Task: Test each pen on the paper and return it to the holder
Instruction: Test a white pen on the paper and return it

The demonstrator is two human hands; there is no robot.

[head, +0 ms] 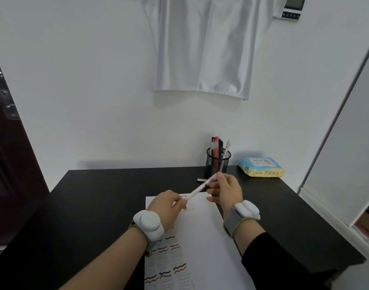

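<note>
A flat white sheet of paper (pixel 202 237) lies on the matte black surface (pixel 95 195), its near part covered in wavy red, black and blue squiggles. Above it, the left hand (pixel 169 204) pinches the lower end of a slim, pale translucent pen (pixel 200 189), while the right hand (pixel 227 189) grips its upper end. Beyond stands a round black wire-mesh holder (pixel 218 164) with several pens upright; just beside it sits a soft, crinkly wipes pack (pixel 261 166).

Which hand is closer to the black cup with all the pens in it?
The right hand is closer, just in front of the pen holder. The left hand is farther back toward the person, over the paper.
</note>
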